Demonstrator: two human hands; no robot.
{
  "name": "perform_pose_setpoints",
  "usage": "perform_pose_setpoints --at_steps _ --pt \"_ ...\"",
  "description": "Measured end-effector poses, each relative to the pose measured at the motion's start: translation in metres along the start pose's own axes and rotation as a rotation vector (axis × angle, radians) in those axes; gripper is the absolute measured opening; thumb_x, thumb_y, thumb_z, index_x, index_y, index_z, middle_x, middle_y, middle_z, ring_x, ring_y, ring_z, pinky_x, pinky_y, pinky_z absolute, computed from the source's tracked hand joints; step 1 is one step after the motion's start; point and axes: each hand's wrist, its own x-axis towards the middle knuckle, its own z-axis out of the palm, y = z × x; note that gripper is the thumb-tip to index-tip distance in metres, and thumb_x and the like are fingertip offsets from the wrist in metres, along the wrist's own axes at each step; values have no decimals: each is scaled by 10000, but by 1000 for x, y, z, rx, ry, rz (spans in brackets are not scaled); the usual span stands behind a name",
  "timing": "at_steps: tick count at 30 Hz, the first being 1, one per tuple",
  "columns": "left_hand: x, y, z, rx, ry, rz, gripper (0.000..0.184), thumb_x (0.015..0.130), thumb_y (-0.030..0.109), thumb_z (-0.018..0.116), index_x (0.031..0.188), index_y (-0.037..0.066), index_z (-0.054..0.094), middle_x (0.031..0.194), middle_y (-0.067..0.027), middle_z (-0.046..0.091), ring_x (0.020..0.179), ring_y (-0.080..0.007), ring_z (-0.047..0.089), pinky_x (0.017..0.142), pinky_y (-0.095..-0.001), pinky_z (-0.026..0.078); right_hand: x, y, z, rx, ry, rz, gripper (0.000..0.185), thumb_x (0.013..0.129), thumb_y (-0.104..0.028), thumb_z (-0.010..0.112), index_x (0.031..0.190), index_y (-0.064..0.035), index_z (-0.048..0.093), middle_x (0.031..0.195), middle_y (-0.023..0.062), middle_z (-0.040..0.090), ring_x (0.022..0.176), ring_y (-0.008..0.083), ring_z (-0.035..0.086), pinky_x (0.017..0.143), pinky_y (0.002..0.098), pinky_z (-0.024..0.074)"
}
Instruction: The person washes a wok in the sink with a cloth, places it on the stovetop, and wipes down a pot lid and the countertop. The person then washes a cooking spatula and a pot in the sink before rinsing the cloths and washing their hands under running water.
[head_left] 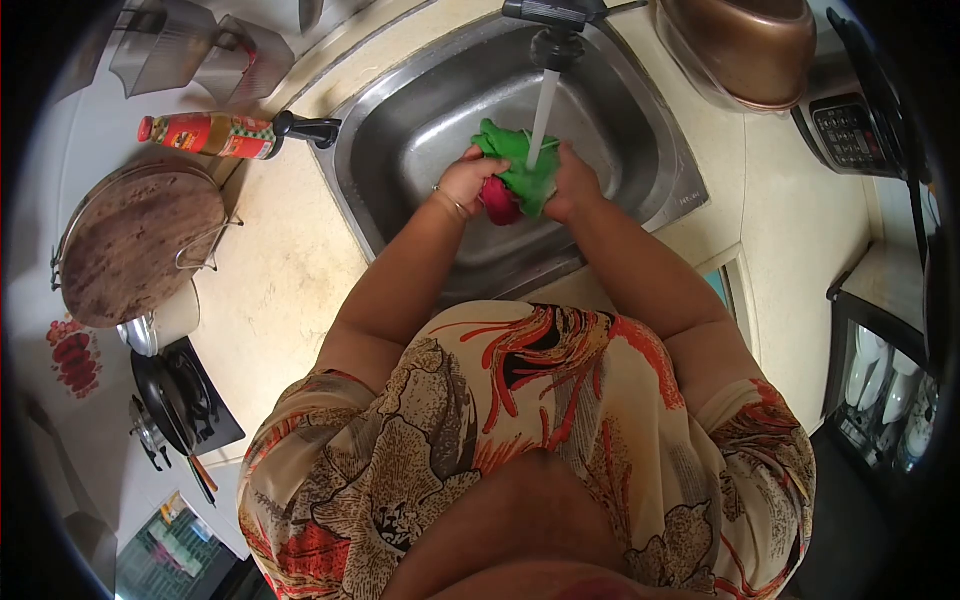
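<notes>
A green cloth (505,148) is bunched between my two hands over the sink (365,165). Water from the black tap (557,48) pours straight onto it. My left hand (465,183), with a ring and a bracelet, is closed on the cloth's left side, thumb on top. On the right side, my right hand (574,185) grips the same cloth, its fingers partly hidden. Below the green part hangs a dark red piece of cloth (500,203) near my left hand; whether it is joined to the green one I cannot tell.
Left of the sink lies a red-labelled bottle (215,135). A round wooden chopping board (140,245) leans in a wire rack, with a black pan (160,400) on the stove. At right stand a brown container (745,45) and a black appliance with buttons (845,130).
</notes>
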Motion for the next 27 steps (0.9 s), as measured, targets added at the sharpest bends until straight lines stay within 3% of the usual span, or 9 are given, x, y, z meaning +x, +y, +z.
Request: perform_pose_setpoints --at_steps 8,10,13,20,23,27 --pt "-5 2 -5 10 -24 9 354 769 -38 508 1114 43 508 1042 -107 583 958 -244 578 853 -375 469 3 2 -2 86 19 -27 461 959 -398 286 1181 -20 429 1139 124 504 1007 296 546 853 460 471" --pt "-4 1 -6 -36 65 67 369 761 -42 502 1120 47 508 1039 -99 584 957 -244 577 851 -374 468 -9 -2 7 93 171 -99 469 955 -408 295 1198 -28 423 1168 130 489 1022 306 540 864 466 462" --pt "-4 3 -4 -98 134 88 379 759 -43 500 1126 51 506 1044 -91 582 965 -246 573 852 -376 464 -1 -6 1 137 216 -208 470 951 -413 310 1220 -42 415 1188 132 479 1040 312 529 868 473 456" --pt "-2 0 -7 -89 67 76 414 770 -39 501 1172 56 481 1068 -94 574 987 -248 561 878 -377 450 -5 -5 4 124 183 -201 465 948 -405 326 1207 -32 428 1188 120 482 1060 305 514 894 460 443" --pt "-1 -2 -7 -138 112 76 459 764 -20 538 1209 49 448 1034 -115 576 928 -246 583 818 -386 484 -8 -4 8 134 140 -183 404 943 -361 377 1164 -34 460 1151 114 501 1040 299 522 892 457 445" --pt "-4 3 -6 -102 167 63 306 780 9 554 1083 35 520 999 -119 587 893 -239 593 773 -382 501 -5 -5 9 95 73 -142 299 902 -245 490 1093 -16 486 1070 129 531 978 298 548 862 456 464"
